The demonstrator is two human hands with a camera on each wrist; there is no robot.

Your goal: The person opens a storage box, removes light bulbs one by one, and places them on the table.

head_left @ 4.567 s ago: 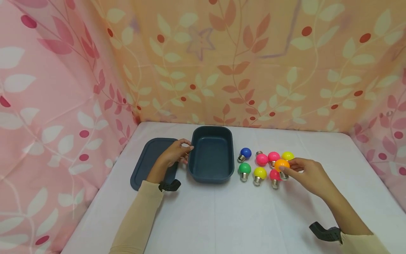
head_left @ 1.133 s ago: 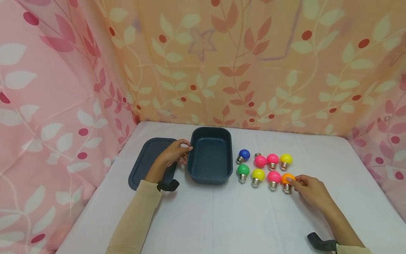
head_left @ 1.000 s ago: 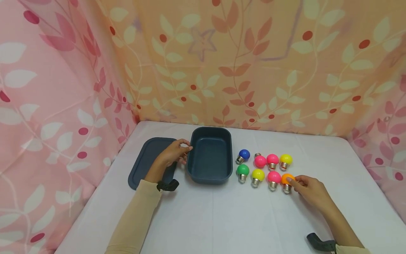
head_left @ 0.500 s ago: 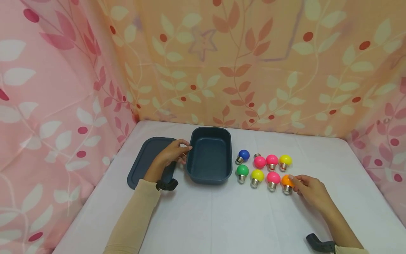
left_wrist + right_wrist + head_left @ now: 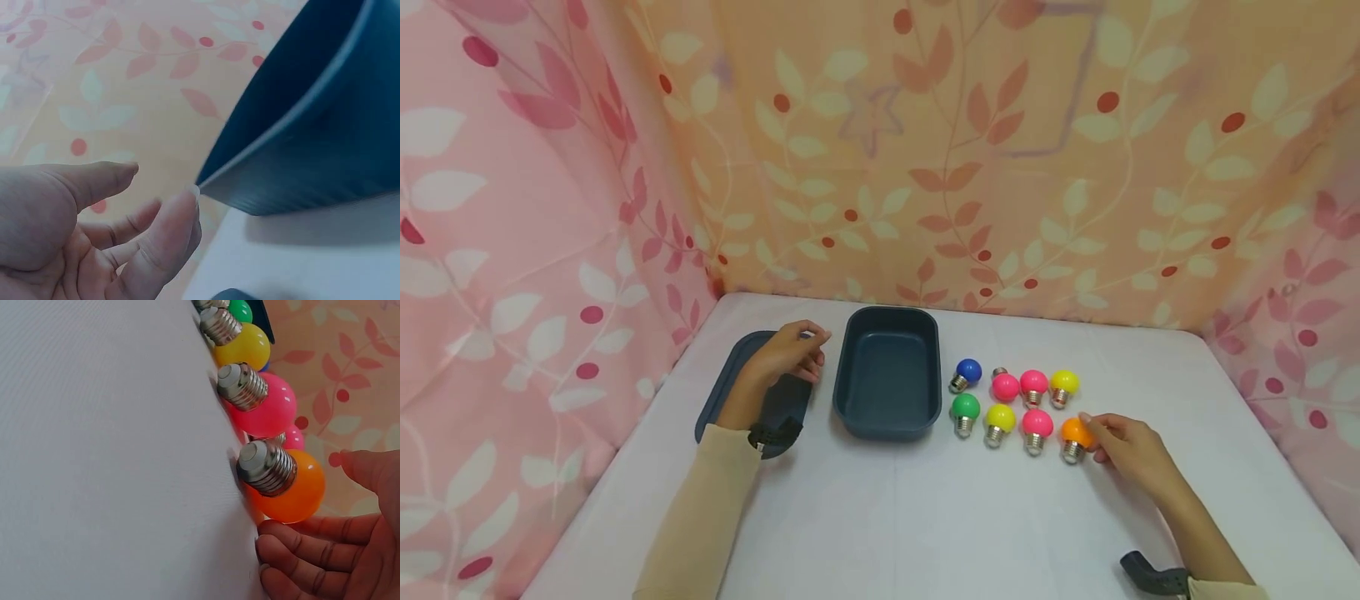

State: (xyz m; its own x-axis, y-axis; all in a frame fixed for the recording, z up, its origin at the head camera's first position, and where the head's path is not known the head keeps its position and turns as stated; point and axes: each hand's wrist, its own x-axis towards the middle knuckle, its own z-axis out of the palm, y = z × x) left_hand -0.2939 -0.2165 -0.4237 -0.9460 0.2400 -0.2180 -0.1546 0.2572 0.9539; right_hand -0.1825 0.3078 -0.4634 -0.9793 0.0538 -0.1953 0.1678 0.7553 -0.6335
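Note:
My right hand (image 5: 1131, 450) is beside an orange light bulb (image 5: 1078, 431) that lies on the table at the right end of the front row. In the right wrist view its thumb stands apart from the orange bulb and its curved fingers (image 5: 312, 556) are close against the glass. My left hand (image 5: 786, 350) hovers over the dark blue lid (image 5: 788, 402), holding nothing, its fingers loosely bent. The dark blue box (image 5: 887, 375) stands just right of that hand; in the left wrist view a fingertip overlaps the corner of its rim.
Left of the orange bulb in the front row lie a pink bulb (image 5: 1037, 422), a yellow bulb (image 5: 1001, 417) and a green bulb (image 5: 966, 406). Behind them are a blue bulb (image 5: 970, 371), two pink ones and another yellow bulb (image 5: 1064, 382). Patterned cloth (image 5: 880, 208) surrounds the table.
My right hand has lowered the orange bulb onto the table beside the front pink one and loosened its pinch. My left hand has come off the box's rim and drawn left over the lid.

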